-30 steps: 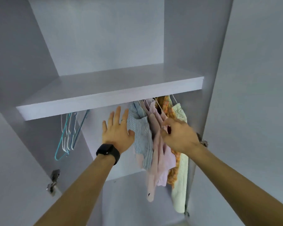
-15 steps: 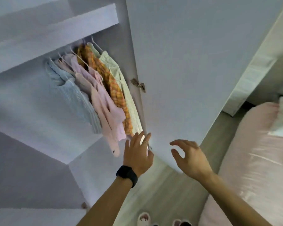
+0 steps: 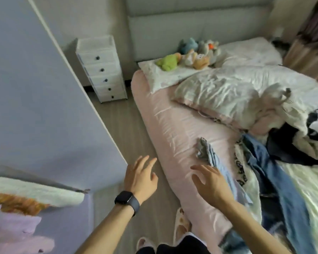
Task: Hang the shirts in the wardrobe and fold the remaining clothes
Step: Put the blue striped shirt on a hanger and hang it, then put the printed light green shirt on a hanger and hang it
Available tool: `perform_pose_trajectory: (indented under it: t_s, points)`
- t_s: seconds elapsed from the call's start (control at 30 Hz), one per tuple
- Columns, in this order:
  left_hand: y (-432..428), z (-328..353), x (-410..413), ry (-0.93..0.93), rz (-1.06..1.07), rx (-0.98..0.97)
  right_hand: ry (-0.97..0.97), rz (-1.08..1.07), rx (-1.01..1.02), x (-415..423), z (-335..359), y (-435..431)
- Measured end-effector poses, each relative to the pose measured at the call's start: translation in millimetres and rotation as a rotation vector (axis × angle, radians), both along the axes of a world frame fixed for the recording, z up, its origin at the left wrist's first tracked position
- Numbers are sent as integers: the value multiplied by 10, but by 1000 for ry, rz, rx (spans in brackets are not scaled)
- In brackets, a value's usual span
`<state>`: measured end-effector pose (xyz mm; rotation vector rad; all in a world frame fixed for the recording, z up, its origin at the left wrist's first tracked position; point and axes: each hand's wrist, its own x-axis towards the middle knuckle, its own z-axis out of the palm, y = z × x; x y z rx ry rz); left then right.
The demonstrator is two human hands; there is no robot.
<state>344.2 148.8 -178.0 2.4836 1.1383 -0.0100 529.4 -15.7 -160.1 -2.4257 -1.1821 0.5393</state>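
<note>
Hanging looks partly done: hems of hung garments show at 8 o'clock inside the pale lilac wardrobe (image 3: 35, 88) — a cream textured piece (image 3: 44, 194), an orange plaid one (image 3: 13, 203), a soft pink one (image 3: 11, 231). Folding not yet started, as far as I can judge.

What's left sits on the pink satin-sheeted bed (image 3: 173, 129), 3 to 4 o'clock: a loose heap with limp blue denim jeans (image 3: 275, 180), a dark navy garment (image 3: 286, 143), a white fabric with black lettering (image 3: 240, 171), all crumpled. A light blue striped shirt with grey collar (image 3: 213, 158) lies flat and thin near the bed edge, at centre right.

Left hand (image 3: 139, 177), black smartwatch on the wrist, is empty with fingers spread, over the wood-look floor beside the wardrobe door. Right hand (image 3: 211, 182) is empty too, fingers splayed, just over the striped shirt's near side; contact can't be confirmed.

Crinkled white duvet (image 3: 228, 92) at 1 o'clock, plush toys (image 3: 189, 52) at 12.
</note>
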Motion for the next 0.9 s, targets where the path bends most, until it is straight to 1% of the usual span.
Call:
perform_pose_trajectory:
  t_s: [0.13, 0.23, 0.33, 0.5, 0.6, 0.73, 0.77, 0.83, 0.9]
  points:
    - [-292, 7, 615, -1, -220, -19, 47, -219, -29, 228, -70, -660]
    - [-471, -48, 962, 42, -322, -34, 83, -315, -68, 383, -166, -965]
    - [-623, -150, 1279, 97, -374, -42, 132, -392, -84, 626, -314, -1189]
    - [-764, -447, 1801, 184, -371, -83, 132, -363, -151, 1235, -508, -1298]
    - [-814, -754, 2014, 241, -327, -120, 132, -306, -173, 1545, -738, -1280]
    - [-793, -1319, 2208, 299, -262, -182, 143, -247, -230, 1877, -1152, -1126]
    - [-753, -1629, 2337, 303, -232, -210, 141, -224, -252, 2038, -1412, -1023]
    - [-711, -1871, 2406, 335, -199, -261, 150, -201, -283, 2133, -1585, -873]
    - [-668, -2326, 2546, 364, -179, -279, 168, -167, -317, 2286, -2011, -661]
